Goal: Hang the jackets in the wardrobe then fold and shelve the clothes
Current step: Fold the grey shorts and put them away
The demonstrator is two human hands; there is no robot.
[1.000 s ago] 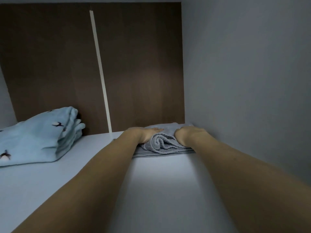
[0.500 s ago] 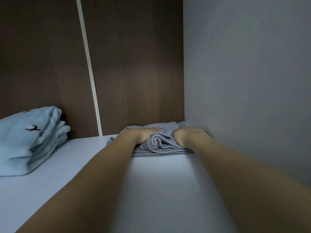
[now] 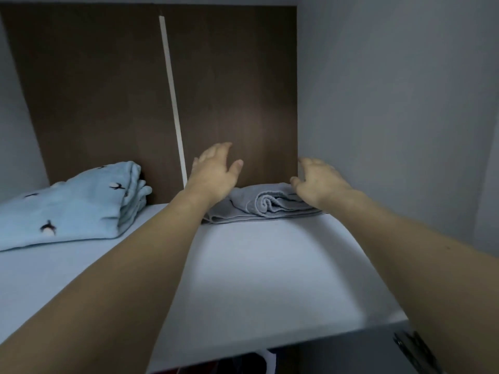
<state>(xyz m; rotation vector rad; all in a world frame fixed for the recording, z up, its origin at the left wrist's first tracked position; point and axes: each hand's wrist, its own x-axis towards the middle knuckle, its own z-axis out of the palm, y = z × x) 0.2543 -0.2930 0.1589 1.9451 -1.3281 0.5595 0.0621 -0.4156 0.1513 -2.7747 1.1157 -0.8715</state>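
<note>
A folded grey cloth [image 3: 266,203] lies at the back right corner of the white wardrobe shelf [image 3: 256,279], against the brown back panel. My left hand [image 3: 216,171] hovers just above its left end with the fingers spread and straight. My right hand [image 3: 318,182] is lifted over the cloth's right end, fingers relaxed and holding nothing. A folded light blue fleece garment with small dark bird prints [image 3: 73,206] sits at the shelf's left.
The grey side wall [image 3: 391,117] closes the shelf on the right. A white strip [image 3: 172,98] runs down the brown back panel. Below the shelf's front edge, dark hangers [image 3: 413,349] and some hanging clothing show.
Both hands have lifted off the grey cloth, which stays on the shelf. The view has pulled back, so the shelf's front edge now shows.
</note>
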